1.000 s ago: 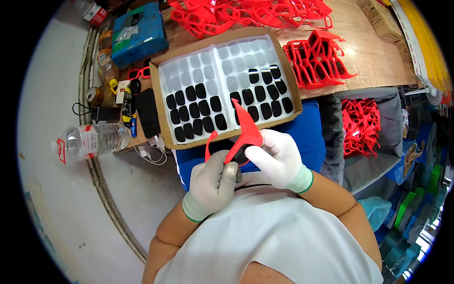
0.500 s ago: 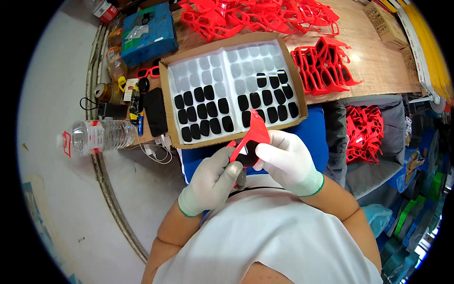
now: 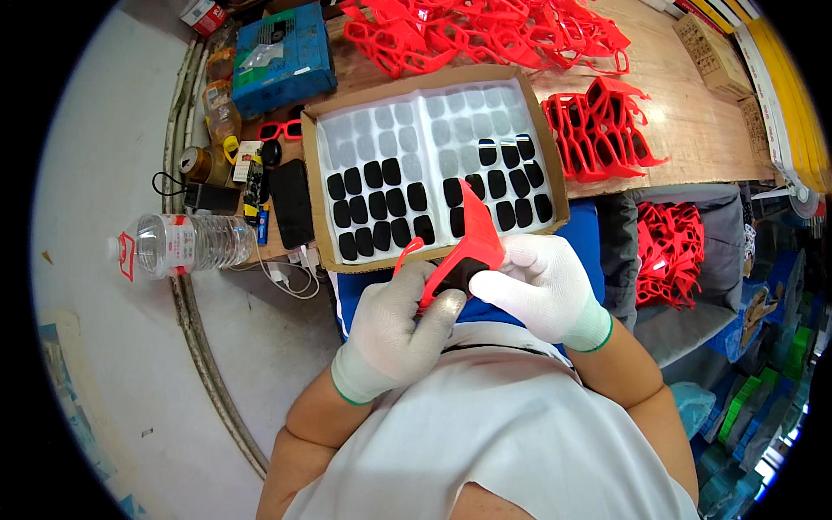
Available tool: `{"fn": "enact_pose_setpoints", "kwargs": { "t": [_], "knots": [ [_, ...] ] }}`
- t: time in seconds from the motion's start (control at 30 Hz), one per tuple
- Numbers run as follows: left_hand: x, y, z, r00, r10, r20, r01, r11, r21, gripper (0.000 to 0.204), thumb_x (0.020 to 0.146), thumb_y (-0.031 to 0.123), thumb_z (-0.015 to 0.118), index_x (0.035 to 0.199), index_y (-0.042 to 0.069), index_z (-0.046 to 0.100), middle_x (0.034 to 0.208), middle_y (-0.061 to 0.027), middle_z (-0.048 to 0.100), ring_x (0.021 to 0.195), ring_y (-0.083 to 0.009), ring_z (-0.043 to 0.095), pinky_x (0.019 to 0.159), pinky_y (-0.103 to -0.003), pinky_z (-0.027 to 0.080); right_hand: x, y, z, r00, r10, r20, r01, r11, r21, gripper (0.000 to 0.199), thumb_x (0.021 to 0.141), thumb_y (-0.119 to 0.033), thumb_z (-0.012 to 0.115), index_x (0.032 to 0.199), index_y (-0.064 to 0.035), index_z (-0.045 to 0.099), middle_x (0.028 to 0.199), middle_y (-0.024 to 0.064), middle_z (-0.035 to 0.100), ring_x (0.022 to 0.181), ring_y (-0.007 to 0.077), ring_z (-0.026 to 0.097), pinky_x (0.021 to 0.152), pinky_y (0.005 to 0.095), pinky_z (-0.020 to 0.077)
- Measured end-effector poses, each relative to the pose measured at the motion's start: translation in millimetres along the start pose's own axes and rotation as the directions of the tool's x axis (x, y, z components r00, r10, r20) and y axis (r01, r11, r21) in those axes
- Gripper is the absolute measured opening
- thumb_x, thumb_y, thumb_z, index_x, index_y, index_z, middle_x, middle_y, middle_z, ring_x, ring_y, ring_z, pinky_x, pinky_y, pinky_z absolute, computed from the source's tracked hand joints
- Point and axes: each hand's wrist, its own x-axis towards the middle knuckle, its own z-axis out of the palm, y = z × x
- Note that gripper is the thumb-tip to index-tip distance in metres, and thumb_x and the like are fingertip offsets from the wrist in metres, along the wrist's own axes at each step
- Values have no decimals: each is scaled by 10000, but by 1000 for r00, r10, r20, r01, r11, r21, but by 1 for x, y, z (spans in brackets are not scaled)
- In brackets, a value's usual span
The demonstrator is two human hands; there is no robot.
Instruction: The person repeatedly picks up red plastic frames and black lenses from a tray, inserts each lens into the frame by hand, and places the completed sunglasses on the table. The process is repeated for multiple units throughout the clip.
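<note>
Both my hands wear white knit gloves with green cuffs. A red sunglasses frame [image 3: 479, 227] is held between them in front of my belly, one temple arm pointing up and away. My left hand [image 3: 394, 329] grips its left part, thumb against the front. My right hand [image 3: 546, 288] pinches the other side, next to a dark lens [image 3: 462, 274] seated at the frame's opening. Whether the lens is fully set I cannot tell. Just beyond lies a cardboard tray [image 3: 563, 178] lined with white sheet, holding rows of black lenses [image 3: 378, 205].
Red frames [image 3: 494, 35] heap at the back; stacked frames with dark lenses [image 3: 598, 130] stand right of the tray. A grey bin [image 3: 685, 334] holds more red frames. To the left are a black phone [image 3: 291, 204], a water bottle [image 3: 186, 245] and a blue box [image 3: 282, 61].
The sunglasses frame has turned slightly in my hands, so its left temple arm and more of the dark lens show. My right hand has shifted a little to the right.
</note>
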Motion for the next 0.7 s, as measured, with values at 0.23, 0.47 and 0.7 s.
{"fn": "enact_pose_setpoints", "kwargs": {
  "t": [0.23,0.47,0.7],
  "knots": [
    [4,-2,26,965,185,-186,-166,980,114,173,930,103,638,971,-58,591,595,-144,561,480,-280,590,475,-359,454,-2,0,1,954,-288,-81,184,778,-600,124,865,-112,713,921,-1,710,621,78,567,538,151,552,521,293,424],
    [8,-6,27,928,318,-193,-276,937,216,141,914,59,640,984,-56,598,613,-138,573,473,-284,584,465,-363,455,1,-9,0,942,-334,-34,234,724,-649,128,846,-125,736,902,-13,709,655,88,596,543,179,579,525,296,456],
    [1,-11,21,976,216,-39,-211,971,111,155,934,47,597,1046,-61,590,691,-155,609,531,-285,620,490,-351,472,-1,-37,-28,990,-77,115,138,592,-794,216,844,-193,758,964,-23,698,746,75,654,598,164,604,554,294,490]
  ]
}}
